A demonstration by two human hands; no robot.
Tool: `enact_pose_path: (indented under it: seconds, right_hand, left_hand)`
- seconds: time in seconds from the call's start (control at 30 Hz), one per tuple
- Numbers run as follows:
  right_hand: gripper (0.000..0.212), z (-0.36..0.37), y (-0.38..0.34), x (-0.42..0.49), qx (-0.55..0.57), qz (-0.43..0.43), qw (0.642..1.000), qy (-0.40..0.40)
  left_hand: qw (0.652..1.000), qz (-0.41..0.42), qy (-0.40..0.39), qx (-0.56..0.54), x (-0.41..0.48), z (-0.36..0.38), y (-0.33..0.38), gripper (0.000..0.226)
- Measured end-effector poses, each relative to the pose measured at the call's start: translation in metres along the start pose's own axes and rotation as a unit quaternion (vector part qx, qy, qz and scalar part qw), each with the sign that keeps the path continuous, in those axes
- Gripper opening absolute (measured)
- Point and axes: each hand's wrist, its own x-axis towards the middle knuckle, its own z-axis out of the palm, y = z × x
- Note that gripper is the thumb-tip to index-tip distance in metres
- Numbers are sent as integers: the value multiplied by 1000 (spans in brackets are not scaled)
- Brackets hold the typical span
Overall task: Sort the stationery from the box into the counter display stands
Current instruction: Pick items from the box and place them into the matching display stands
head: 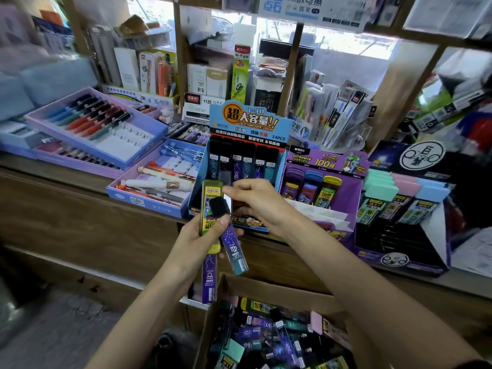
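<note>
Plastic, glossy and thin-walled: in the head view the left hand [197, 235] grips three slim stationery cases fanned out in front of the desk [80, 198]. They are held above the cardboard box [266, 286], where many more lie jumbled. The yellow-green case [210, 209] stands nearly upright, long axis vertical, top toward the blue display stand [247, 121]. The purple-teal case [234, 246] crosses it at a tilt, black cap [219, 206] up and to the left, foot down and to the right. The dark purple case [209, 280] hangs straight down below the palm. The right hand [255, 201] has its fingers curled at the top of the fan, thumb and forefinger close together, but I cannot tell whether they hold anything. These cases look light, stiff and slippery, with caps that might pop off. Each is probably best pinched on its broad flat faces near mid-length and slid in lengthways, cap up. The purple display stand [324, 161] sits just beside the blue one.
</note>
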Motion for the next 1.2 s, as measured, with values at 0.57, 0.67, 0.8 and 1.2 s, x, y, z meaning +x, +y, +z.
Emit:
enact_pose_path:
  seconds: [0.57,0.67,0.8,1.2]
  right_hand:
    - [5,-43,-29,38,-88,-145,955,245]
    - [19,-29,-21,56,-169,-141,941,256]
    - [17,-22,-13,66,-223,-152,928,256]
    - [25,-27,1,75,-190,-112,950,220]
  left_hand:
    - [997,25,77,-17,0,-1,9,32]
    - [996,22,83,-21,0,-6,8,30]
    - [995,19,91,-29,1,-13,6,29]
    - [995,17,86,-43,3,-17,2,27]
